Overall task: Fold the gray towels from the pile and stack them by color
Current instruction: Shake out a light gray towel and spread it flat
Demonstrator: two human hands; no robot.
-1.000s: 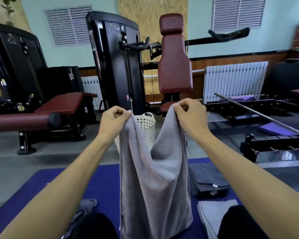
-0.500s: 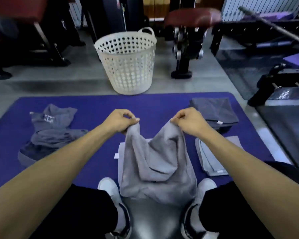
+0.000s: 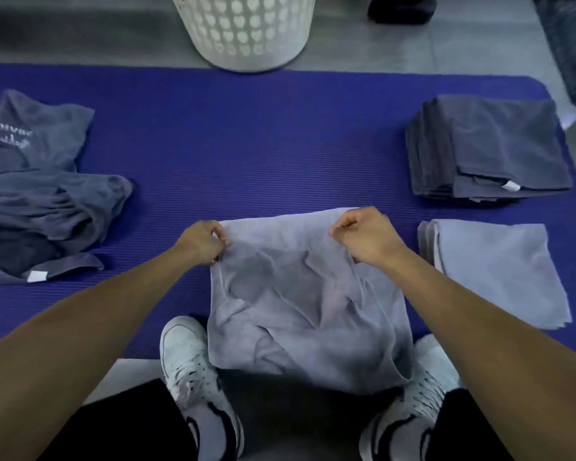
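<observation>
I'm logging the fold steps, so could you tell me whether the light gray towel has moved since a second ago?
Yes. The light gray towel came down from chest height onto the blue mat, near the laundry basket.

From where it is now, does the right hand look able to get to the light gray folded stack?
Probably yes. The right hand is shut on the light gray towel, but the light gray stack lies just to its right on the mat, with nothing between them. It would need to release the towel or carry it over.

White perforated basket (image 3: 243, 31) on gray floor (image 3: 413, 44) — just beyond the blue mat (image 3: 246, 134); white sneakers (image 3: 193, 377) below.
</observation>
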